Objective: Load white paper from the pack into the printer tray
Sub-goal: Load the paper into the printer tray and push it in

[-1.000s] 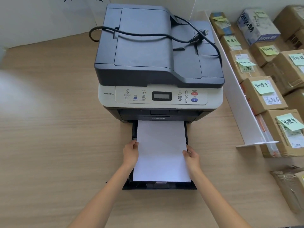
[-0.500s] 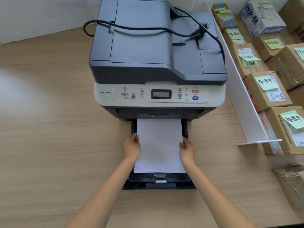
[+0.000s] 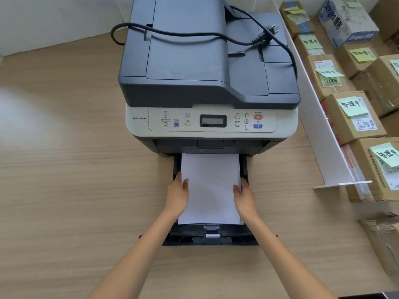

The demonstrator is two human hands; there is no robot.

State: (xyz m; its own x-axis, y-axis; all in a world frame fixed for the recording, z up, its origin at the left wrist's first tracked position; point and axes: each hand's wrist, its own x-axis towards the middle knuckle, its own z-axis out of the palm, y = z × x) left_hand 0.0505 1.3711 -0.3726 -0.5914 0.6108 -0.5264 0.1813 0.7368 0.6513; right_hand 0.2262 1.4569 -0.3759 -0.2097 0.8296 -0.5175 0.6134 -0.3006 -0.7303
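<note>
A grey and white printer [image 3: 207, 67] stands on the wooden table, its black paper tray [image 3: 210, 239] pulled out toward me. A stack of white paper [image 3: 210, 186] lies in the tray, its far end under the printer body. My left hand [image 3: 178, 196] grips the stack's left edge, thumb on top. On the opposite edge my right hand [image 3: 245, 197] holds the stack the same way. The tray's near end with its grey paper guide [image 3: 211, 231] shows bare. No paper pack is in view.
A black power cord with plug [image 3: 267, 33] lies across the printer lid. A white partition board [image 3: 319, 117] runs along the right of the printer. Behind it stand several cardboard boxes [image 3: 352, 117] with green sticky notes. Another brown carton [image 3: 384, 240] sits at the right edge.
Both hands have pushed the paper stack further into the tray toward the printer. More of the tray's near end and its guide is now uncovered.
</note>
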